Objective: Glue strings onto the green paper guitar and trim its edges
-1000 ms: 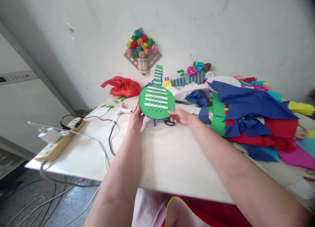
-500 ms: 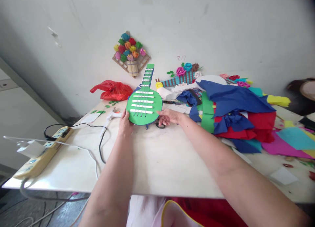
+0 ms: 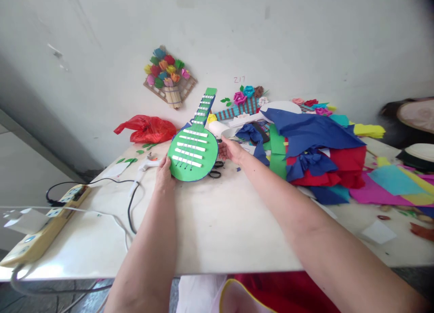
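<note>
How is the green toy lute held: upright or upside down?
Upright, tilted slightly right. The green toy lute has its neck above its round body; the left hand holds its edge.

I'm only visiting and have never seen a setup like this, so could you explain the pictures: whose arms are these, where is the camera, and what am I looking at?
There is no machine here: the arms belong to a person working bare-handed. Every picture comes from one camera worn on their head, looking forward and down.

The left hand grips the edge of a green, guitar-like craft piece with white strips and thin strings. The right hand is open by its other side; I can't tell whether it touches.

On the table are a power strip, a red bag, black-handled scissors and piled coloured paper. Craft flowers hang on the wall behind.
</note>
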A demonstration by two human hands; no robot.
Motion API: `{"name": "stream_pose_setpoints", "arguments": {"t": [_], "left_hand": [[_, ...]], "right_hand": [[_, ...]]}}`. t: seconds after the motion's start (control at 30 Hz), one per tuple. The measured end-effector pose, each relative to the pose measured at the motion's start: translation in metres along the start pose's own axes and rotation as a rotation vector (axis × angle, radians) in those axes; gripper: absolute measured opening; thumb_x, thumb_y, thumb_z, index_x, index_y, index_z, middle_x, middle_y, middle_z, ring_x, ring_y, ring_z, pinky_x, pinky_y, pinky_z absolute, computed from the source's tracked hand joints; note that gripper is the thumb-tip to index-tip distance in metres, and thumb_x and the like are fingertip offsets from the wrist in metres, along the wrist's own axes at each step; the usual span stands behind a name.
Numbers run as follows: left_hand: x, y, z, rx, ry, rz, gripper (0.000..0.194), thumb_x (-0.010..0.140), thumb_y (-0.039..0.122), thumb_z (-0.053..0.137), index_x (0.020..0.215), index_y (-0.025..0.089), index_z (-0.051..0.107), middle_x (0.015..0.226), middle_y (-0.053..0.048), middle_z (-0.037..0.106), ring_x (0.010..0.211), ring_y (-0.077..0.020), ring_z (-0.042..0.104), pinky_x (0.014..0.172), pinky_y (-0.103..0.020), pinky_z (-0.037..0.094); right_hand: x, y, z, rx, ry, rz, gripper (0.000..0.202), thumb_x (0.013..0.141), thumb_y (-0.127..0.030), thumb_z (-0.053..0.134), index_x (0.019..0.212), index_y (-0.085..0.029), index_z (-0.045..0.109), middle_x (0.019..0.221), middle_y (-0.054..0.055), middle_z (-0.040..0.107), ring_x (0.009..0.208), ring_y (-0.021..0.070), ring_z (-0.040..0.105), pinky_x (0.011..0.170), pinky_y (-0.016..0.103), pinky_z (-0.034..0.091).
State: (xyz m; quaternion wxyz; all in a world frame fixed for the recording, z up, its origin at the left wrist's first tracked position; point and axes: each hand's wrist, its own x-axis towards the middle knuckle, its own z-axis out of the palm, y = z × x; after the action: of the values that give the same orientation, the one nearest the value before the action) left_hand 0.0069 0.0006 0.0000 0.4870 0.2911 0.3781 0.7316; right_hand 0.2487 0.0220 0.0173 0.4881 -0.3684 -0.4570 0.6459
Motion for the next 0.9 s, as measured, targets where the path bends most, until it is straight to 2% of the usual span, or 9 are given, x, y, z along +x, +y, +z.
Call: {"name": "stream_pose_setpoints", "arguments": {"t": [0.17, 0.3, 0.5, 0.67, 0.9], "left_hand": [[-0.0044, 0.0018, 0.0042, 0.005, 0.014, 0.017, 0.016, 0.081, 0.014, 0.055, 0.091, 0.016, 0.068, 0.087, -0.005, 0.071, 0.081, -0.0145, 0.066, 0.083, -0.029, 0.052], [-0.0044, 0.0018, 0.0040, 0.003, 0.036, 0.026, 0.019, 0.082, 0.013, 0.052, 0.092, 0.016, 0.068, 0.087, -0.005, 0.071, 0.079, -0.0146, 0.066, 0.082, -0.029, 0.052], [0.0002, -0.0015, -0.0008, 0.023, 0.033, 0.043, 0.018, 0.081, 0.014, 0.053, 0.091, 0.015, 0.068, 0.090, -0.006, 0.070, 0.084, -0.0176, 0.066, 0.084, -0.032, 0.052], [0.0029, -0.0043, -0.0029, 0.026, -0.009, 0.065, 0.016, 0.080, 0.018, 0.058, 0.092, 0.015, 0.068, 0.090, -0.007, 0.070, 0.086, -0.0183, 0.066, 0.086, -0.032, 0.051], [0.0050, -0.0041, -0.0049, 0.011, -0.019, 0.036, 0.018, 0.081, 0.017, 0.055, 0.094, 0.015, 0.068, 0.087, -0.006, 0.071, 0.081, -0.0162, 0.066, 0.081, -0.028, 0.053]], "right_hand": [[0.0000, 0.0005, 0.0064, -0.003, 0.020, -0.057, 0.033, 0.088, -0.039, 0.045, 0.065, -0.016, 0.053, 0.047, -0.001, 0.056, 0.039, 0.0087, 0.051, 0.036, 0.019, 0.034], [0.0002, 0.0014, 0.0047, -0.024, -0.019, -0.068, 0.035, 0.083, -0.046, 0.049, 0.065, -0.016, 0.054, 0.048, -0.002, 0.056, 0.039, 0.0081, 0.050, 0.035, 0.019, 0.032], [-0.0016, 0.0030, 0.0030, -0.020, -0.168, -0.144, 0.038, 0.072, -0.054, 0.059, 0.067, -0.016, 0.057, 0.053, -0.002, 0.058, 0.045, 0.0093, 0.054, 0.038, 0.020, 0.036], [-0.0022, 0.0046, 0.0053, -0.053, -0.138, -0.202, 0.036, 0.065, -0.051, 0.068, 0.067, -0.017, 0.056, 0.054, -0.003, 0.058, 0.044, 0.0083, 0.053, 0.036, 0.019, 0.035], [-0.0021, 0.0052, 0.0074, -0.037, -0.158, -0.231, 0.036, 0.069, -0.052, 0.064, 0.068, -0.017, 0.055, 0.053, -0.004, 0.058, 0.044, 0.0087, 0.054, 0.036, 0.019, 0.037]]}}
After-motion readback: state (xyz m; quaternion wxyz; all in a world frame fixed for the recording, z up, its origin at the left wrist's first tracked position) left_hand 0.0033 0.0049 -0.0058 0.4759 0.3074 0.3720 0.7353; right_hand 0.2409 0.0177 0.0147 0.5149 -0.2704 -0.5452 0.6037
